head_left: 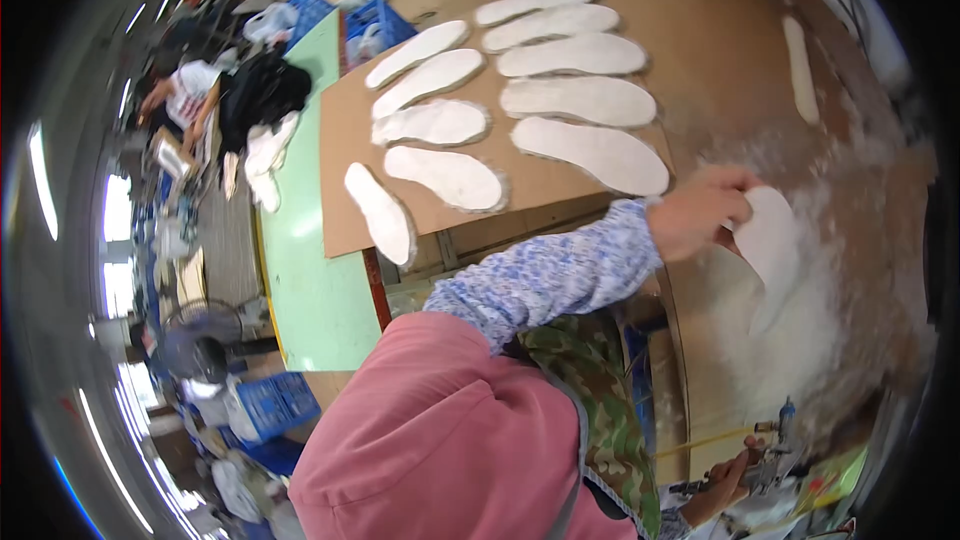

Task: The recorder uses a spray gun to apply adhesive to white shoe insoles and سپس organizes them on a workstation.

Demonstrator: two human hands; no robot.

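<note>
Now we pin a white foam insole (772,240) with our left hand (700,212), fingers closed on its edge, on the powder-dusted brown table (860,140). Our right hand (735,480) grips a spray gun (778,455); spraying seems underway, and next comes laying it beside the insoles on the cardboard sheet (345,155).

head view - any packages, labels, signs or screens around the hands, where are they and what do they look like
No packages, labels, signs or screens show plainly.
Blue crates: lower left on the floor, slatted plastic, holding white things.
Blue crates: top, beside the brown board, same kind.
White insole: flat, held by the left hand.
Spray tool: metal, in the right hand, lower right.
</note>
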